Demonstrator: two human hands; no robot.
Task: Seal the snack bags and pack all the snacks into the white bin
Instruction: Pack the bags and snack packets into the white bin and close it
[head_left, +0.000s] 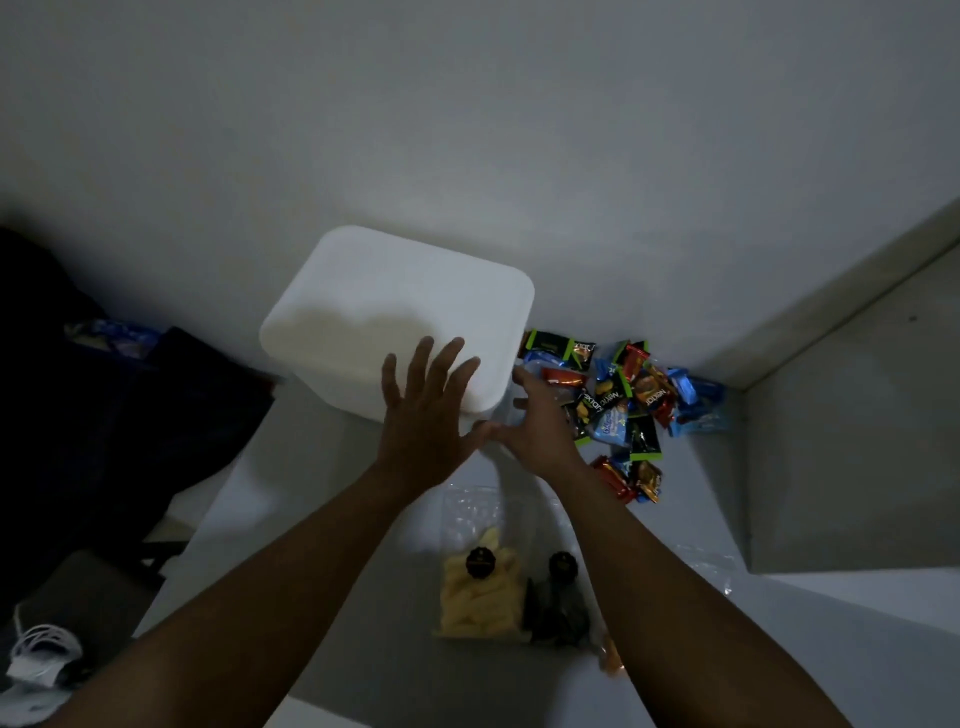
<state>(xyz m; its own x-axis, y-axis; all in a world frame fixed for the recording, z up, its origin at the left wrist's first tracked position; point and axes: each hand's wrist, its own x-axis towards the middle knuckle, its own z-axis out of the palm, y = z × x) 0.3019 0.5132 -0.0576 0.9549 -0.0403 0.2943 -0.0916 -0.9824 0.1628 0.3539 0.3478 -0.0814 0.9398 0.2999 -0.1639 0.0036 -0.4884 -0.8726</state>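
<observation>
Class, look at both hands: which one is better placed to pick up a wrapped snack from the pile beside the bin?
Right. The right hand is open at the edge of the wrapped snacks, while the left hand spreads over the white bin, farther from the pile.

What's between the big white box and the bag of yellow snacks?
In the head view, both hands, left and right, hover between the white bin and the yellow snack bag, above bare table.

white table (322, 499) — bin (400, 312) | wrapped snacks (623, 405) | two clear bags (483, 597)
</observation>
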